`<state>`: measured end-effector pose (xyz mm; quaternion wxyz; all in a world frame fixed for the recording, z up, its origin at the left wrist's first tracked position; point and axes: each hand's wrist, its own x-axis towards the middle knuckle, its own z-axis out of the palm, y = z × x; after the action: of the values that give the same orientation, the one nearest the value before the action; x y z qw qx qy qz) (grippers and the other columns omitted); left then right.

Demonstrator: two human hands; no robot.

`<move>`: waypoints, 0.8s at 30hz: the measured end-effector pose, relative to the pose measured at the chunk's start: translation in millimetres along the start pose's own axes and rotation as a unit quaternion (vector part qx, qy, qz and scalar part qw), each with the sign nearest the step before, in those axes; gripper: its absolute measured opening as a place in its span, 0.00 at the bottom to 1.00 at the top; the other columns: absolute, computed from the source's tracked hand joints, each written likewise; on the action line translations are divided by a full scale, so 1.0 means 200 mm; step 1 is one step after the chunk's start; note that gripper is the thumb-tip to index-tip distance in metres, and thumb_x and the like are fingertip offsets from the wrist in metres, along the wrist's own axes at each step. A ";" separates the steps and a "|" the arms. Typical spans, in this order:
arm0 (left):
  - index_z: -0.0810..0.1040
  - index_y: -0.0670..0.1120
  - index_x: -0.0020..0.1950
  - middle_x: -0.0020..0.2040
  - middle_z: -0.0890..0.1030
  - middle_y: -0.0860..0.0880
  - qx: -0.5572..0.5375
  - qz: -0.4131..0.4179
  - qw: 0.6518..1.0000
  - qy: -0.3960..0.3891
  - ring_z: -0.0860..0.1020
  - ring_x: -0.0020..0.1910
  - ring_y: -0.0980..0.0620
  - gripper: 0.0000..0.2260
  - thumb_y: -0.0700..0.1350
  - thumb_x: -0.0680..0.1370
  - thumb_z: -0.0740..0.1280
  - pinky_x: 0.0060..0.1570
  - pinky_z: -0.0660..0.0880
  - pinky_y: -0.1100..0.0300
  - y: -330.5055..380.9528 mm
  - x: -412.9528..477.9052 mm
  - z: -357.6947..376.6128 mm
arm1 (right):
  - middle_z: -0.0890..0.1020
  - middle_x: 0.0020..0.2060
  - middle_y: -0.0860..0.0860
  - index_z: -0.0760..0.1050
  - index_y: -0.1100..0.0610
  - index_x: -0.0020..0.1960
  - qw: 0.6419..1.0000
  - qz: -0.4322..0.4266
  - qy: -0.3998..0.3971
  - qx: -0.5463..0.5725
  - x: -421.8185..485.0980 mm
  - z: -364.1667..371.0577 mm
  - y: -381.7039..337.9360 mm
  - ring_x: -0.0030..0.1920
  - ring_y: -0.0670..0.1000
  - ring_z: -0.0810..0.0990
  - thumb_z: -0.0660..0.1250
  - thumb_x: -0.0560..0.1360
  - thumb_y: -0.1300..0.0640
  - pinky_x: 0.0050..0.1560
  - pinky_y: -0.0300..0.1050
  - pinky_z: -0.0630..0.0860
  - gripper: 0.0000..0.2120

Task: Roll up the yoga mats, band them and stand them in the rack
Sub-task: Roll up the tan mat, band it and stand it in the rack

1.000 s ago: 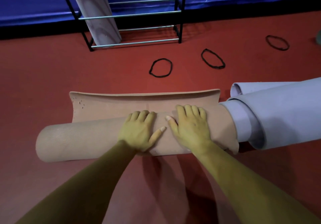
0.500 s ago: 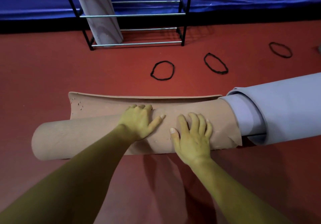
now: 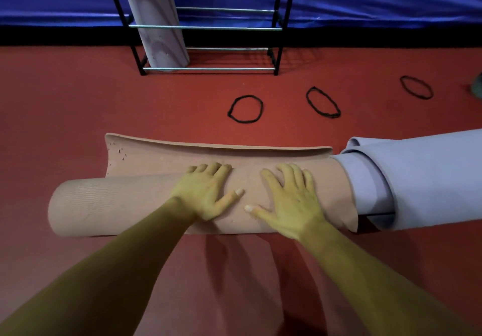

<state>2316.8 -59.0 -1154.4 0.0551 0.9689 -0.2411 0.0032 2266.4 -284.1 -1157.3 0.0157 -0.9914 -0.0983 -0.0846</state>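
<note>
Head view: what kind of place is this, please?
Probably a gym or yoga studio: a metal rack holds one rolled mat, and a tan mat lies half rolled on the red floor.

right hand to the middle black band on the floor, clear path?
Probably yes. The right hand lies flat on the tan mat, gripping nothing; only the mat's curled edge and bare floor separate it from the middle band. Lifting off may loosen the roll.
</note>
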 end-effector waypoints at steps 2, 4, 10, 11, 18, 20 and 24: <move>0.64 0.46 0.78 0.72 0.72 0.46 -0.002 0.028 0.999 -0.040 0.74 0.68 0.41 0.50 0.79 0.67 0.51 0.67 0.68 0.46 -0.02 -0.03 -0.02 | 0.64 0.75 0.61 0.61 0.52 0.78 0.997 -0.015 -0.081 -0.013 -0.01 -0.04 0.00 0.76 0.63 0.58 0.56 0.60 0.17 0.75 0.61 0.46 0.57; 0.53 0.50 0.82 0.78 0.63 0.47 0.013 0.032 0.992 -0.118 0.66 0.75 0.44 0.61 0.83 0.56 0.57 0.74 0.62 0.45 -0.06 -0.04 -0.07 | 0.54 0.79 0.60 0.48 0.51 0.82 0.990 -0.031 -0.132 -0.036 0.00 -0.08 0.00 0.79 0.64 0.48 0.62 0.57 0.17 0.77 0.61 0.39 0.64; 0.44 0.62 0.79 0.71 0.70 0.45 0.041 -0.008 0.978 -0.203 0.72 0.67 0.41 0.61 0.75 0.55 0.73 0.66 0.67 0.41 -0.05 -0.03 -0.13 | 0.52 0.79 0.63 0.38 0.45 0.81 0.980 -0.090 -0.158 -0.081 0.06 -0.09 -0.07 0.78 0.66 0.49 0.71 0.55 0.23 0.77 0.64 0.44 0.67; 0.46 0.61 0.78 0.68 0.73 0.45 0.049 -0.005 0.979 -0.197 0.74 0.64 0.40 0.58 0.74 0.56 0.74 0.64 0.68 0.43 -0.05 -0.03 -0.14 | 0.57 0.77 0.62 0.41 0.45 0.81 0.980 -0.085 -0.156 -0.086 0.06 -0.08 -0.08 0.76 0.65 0.56 0.70 0.56 0.23 0.75 0.63 0.50 0.65; 0.50 0.61 0.76 0.63 0.75 0.44 0.059 -0.015 0.978 -0.199 0.78 0.59 0.40 0.50 0.70 0.61 0.72 0.62 0.68 0.42 -0.07 -0.17 -0.19 | 0.76 0.62 0.60 0.65 0.48 0.74 0.992 -0.087 -0.072 -0.059 -0.01 -0.03 -0.19 0.57 0.64 0.75 0.70 0.53 0.25 0.59 0.61 0.68 0.54; 0.50 0.61 0.76 0.63 0.75 0.44 0.063 -0.023 0.978 -0.199 0.78 0.59 0.40 0.49 0.72 0.62 0.71 0.62 0.68 0.42 -0.13 -0.24 -0.22 | 0.76 0.62 0.59 0.65 0.48 0.74 0.992 -0.097 -0.057 -0.051 -0.01 -0.02 -0.27 0.58 0.63 0.75 0.70 0.55 0.26 0.60 0.62 0.68 0.52; 0.49 0.61 0.77 0.64 0.74 0.44 0.105 -0.033 0.979 -0.173 0.77 0.59 0.41 0.49 0.76 0.63 0.67 0.62 0.67 0.44 -0.29 -0.39 -0.33 | 0.75 0.63 0.60 0.67 0.49 0.73 0.994 -0.097 -0.033 -0.029 0.02 -0.01 -0.51 0.59 0.64 0.74 0.72 0.56 0.28 0.62 0.63 0.67 0.51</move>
<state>2276.8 35.2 -1097.3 -0.0894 0.9626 -0.2132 -0.1414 2249.2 -183.8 -1153.8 -0.0251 -0.9796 -0.1915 -0.0554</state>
